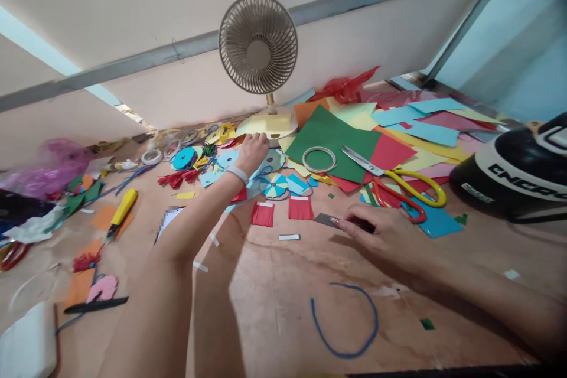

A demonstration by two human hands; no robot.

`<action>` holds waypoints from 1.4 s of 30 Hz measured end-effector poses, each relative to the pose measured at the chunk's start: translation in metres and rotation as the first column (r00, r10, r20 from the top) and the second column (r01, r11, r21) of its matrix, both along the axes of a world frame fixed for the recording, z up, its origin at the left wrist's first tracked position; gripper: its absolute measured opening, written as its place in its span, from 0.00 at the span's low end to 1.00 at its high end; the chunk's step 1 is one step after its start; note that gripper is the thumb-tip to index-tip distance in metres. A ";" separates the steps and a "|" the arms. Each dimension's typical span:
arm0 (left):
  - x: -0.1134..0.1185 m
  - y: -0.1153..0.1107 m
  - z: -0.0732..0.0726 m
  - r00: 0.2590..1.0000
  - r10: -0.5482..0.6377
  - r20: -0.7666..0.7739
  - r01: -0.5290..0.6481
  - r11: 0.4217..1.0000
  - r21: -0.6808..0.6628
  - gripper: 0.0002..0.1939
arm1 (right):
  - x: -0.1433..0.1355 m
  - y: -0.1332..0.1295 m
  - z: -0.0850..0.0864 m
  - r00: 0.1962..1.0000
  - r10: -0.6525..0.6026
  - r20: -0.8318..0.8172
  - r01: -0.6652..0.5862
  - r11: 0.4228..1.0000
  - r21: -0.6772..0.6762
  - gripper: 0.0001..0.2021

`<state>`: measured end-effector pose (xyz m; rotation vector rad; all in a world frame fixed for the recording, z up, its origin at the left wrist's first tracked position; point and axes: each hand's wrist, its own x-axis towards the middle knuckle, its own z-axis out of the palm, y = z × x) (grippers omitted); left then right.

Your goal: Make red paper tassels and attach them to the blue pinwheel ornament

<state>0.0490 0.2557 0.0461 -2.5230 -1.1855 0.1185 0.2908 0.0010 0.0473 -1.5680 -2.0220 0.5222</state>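
My left hand (253,152) is stretched forward to the front of the fan's base, with a band round the wrist. Its fingers are curled, and whatever is in them is hidden. On the right, my right hand (376,227) is closed on a dark flat blade (325,220), held low over the table. Just left of the blade lie two red fringed paper pieces (300,208) with pale top strips. A small whitish strip (289,237) lies below them. Nearer me is a curved blue cord (376,319).
A desk fan (258,44) stands at the back. Coloured paper (336,142) is heaped at the back right, with scissors (394,180) and a tape ring (319,159) on it. A black bottle (509,180) stands far right. A yellow cutter (121,212) lies left.
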 end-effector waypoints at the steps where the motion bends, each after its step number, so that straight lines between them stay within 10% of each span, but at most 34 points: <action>1: -0.001 0.001 -0.001 1.000 -0.001 -0.004 0.001 1.000 0.003 0.17 | 0.000 0.000 0.000 1.000 -0.006 0.002 0.006 1.000 -0.018 0.18; 21: -0.027 0.024 0.015 0.991 -0.082 0.102 0.070 0.991 0.116 0.17 | -0.004 0.001 0.005 0.999 0.019 0.026 -0.018 0.998 -0.053 0.19; 35: -0.019 0.022 -0.016 0.985 -0.119 0.121 0.116 0.993 0.037 0.17 | -0.001 0.002 0.003 0.999 0.050 0.013 -0.049 0.995 -0.082 0.19; 42: -0.027 0.015 0.012 0.953 -0.027 0.302 -0.004 0.995 0.103 0.23 | -0.001 0.003 0.002 0.998 0.050 0.036 -0.047 0.996 -0.074 0.18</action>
